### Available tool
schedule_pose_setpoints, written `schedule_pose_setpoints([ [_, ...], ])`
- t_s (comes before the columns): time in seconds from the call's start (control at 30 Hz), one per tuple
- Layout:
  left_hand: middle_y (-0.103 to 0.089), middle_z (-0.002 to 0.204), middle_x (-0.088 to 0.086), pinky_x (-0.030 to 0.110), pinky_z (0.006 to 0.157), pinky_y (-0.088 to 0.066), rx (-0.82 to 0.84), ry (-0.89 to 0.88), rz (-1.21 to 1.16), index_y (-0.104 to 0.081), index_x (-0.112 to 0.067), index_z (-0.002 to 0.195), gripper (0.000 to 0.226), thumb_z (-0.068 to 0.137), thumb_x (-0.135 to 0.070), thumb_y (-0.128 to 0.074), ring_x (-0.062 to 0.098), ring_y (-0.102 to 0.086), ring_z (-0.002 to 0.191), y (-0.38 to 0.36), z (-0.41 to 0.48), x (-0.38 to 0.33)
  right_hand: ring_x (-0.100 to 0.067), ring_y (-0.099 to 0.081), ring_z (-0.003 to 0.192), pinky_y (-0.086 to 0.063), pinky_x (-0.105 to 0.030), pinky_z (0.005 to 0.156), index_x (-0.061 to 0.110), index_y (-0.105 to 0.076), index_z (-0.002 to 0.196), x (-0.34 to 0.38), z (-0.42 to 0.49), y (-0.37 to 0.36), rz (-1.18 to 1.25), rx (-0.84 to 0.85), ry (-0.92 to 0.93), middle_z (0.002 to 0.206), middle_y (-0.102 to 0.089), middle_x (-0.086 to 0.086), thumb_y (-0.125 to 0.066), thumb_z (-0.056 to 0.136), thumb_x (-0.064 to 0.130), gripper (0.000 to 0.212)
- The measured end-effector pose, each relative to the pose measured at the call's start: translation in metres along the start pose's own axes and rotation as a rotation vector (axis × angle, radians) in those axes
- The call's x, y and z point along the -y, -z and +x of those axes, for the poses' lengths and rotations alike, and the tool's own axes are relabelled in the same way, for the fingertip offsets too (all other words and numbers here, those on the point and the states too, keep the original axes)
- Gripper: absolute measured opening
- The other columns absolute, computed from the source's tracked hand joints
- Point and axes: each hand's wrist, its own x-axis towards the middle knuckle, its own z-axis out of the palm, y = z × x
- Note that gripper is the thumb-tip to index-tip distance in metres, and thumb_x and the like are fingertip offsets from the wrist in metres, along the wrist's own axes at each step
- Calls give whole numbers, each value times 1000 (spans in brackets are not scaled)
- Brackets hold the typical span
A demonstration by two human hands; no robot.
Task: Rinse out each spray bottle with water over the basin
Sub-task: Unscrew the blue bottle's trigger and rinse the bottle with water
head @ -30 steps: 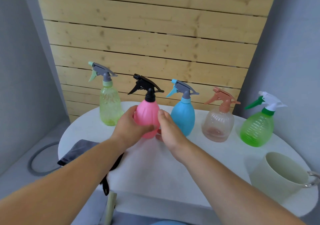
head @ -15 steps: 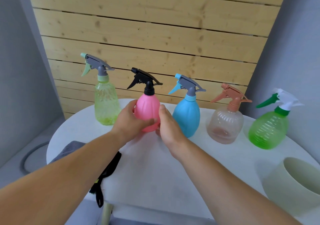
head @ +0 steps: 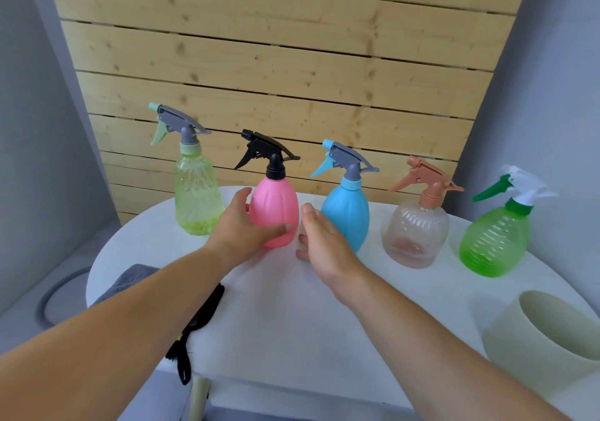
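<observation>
Pink plastic is what your left hand (head: 242, 229) is gripping: the pink spray bottle (head: 274, 213) is standing upright on the white table (head: 292, 307), second from the left in a row of five, between the yellow-green spray bottle (head: 196, 193) and the blue spray bottle (head: 345, 214). Your left fingers are wrapping around its lower belly, the thumb (head: 282, 228) pressing on the front. Your right hand (head: 324, 245) is hovering just beside it with the fingers spread and loose, holding nothing.

You are probably dealing with a light, thin-walled bottle; I cannot tell if liquid is inside, because the plastic is opaque. The smooth, rounded belly may be slipping when wet, and it may be giving a little under pressure. Taking it by the narrow neck under the black trigger head (head: 266, 153) is likely safer, one hand steadying the body while the other is unscrewing the head. The pale basin (head: 548, 333) is waiting at your right.
</observation>
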Motion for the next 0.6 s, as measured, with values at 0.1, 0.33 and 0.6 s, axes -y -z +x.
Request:
schedule_pose_setpoints([
  [0.1,-45,147,4,34,105,-42,-133,-51,67,-33,-20,154,104,71,-41,-93,24,-46,137,1,-16,-10,-34,-63,99,-52,-56,92,12,-59,102,2,-16,19,-37,-129,59,107,-67,-13,-42,91,56,49],
  [0.33,-65,113,-7,24,91,-50,-44,-341,-93,-62,-22,119,23,97,-30,-68,11,-63,106,-30,-52,-56,-15,-61,96,-49,-36,83,24,-58,100,1,-17,77,-294,-527,153,100,-63,7,-56,90,52,30],
  [0.6,-58,130,-3,31,95,-52,270,-241,53,-36,-25,152,67,94,-35,-67,14,-56,113,-67,-30,-59,-12,-59,95,-41,-28,71,28,-56,113,9,18,70,-253,-312,159,102,-61,11,-54,93,48,28],
])
